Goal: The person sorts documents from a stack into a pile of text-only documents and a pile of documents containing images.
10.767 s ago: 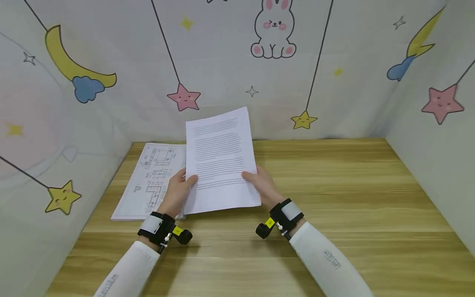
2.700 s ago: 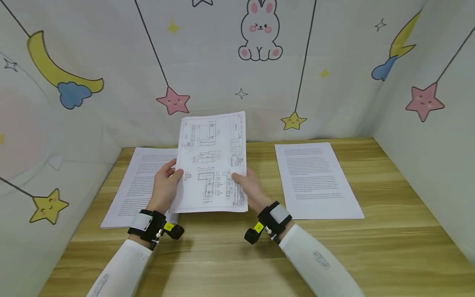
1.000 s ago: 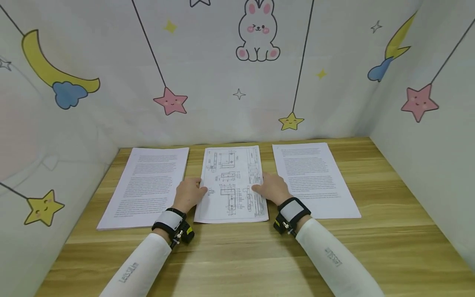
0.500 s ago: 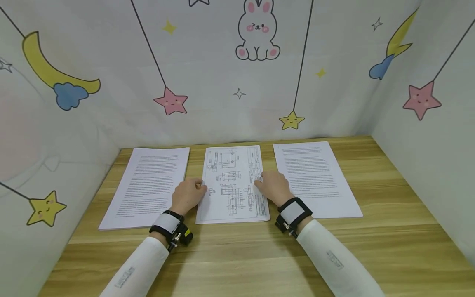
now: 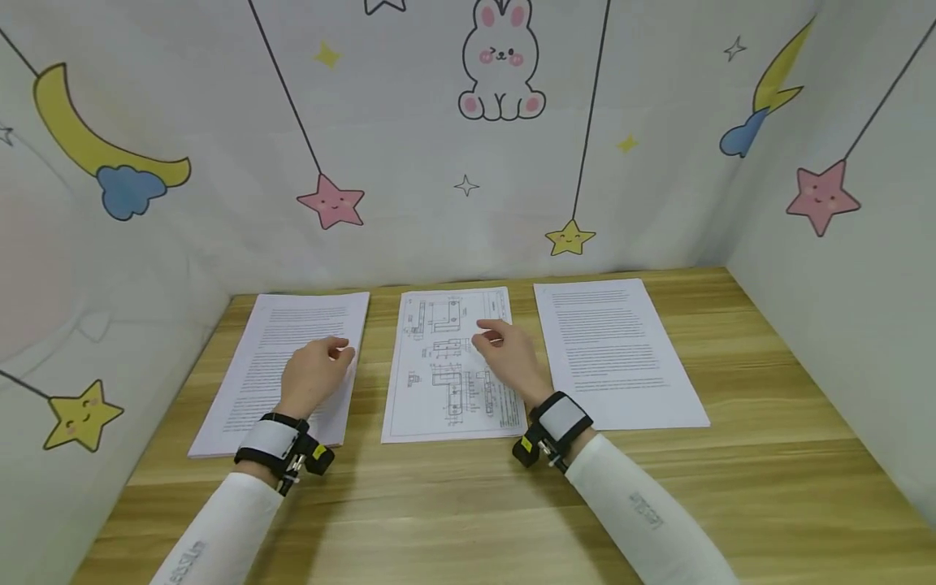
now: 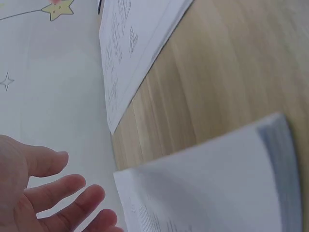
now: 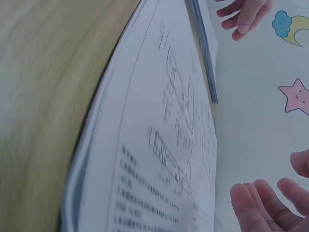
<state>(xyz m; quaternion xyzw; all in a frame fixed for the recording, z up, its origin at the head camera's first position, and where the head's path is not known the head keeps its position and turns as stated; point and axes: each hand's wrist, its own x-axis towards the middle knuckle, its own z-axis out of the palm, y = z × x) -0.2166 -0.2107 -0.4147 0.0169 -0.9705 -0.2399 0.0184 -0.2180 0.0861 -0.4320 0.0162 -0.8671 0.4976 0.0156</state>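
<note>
My left hand (image 5: 314, 376) hovers over a thick stack of text-printed paper (image 5: 252, 390) on the left, its fingers loosely bent around nothing. In the left wrist view the thumb and fingers of that hand (image 6: 63, 193) are spread apart above the stack (image 6: 217, 179). The right hand (image 5: 509, 357) is above the right side of a thinner stack of technical drawings (image 5: 417, 406) in the middle, fingers relaxed and holding nothing. The right wrist view shows those fingers (image 7: 263, 205) apart from the drawing sheets (image 7: 140, 130).
A sheet of printed text (image 5: 621, 357) lies on the right of the wooden table (image 5: 439, 512). A white cloth wall (image 5: 409, 138) with cartoon prints stands behind the table and along both sides. Each wrist wears a strapped camera.
The drawings went from being held up to lying in the middle between text pages. Since half a second ago both hands have let go of their edges, lifted and moved left.
</note>
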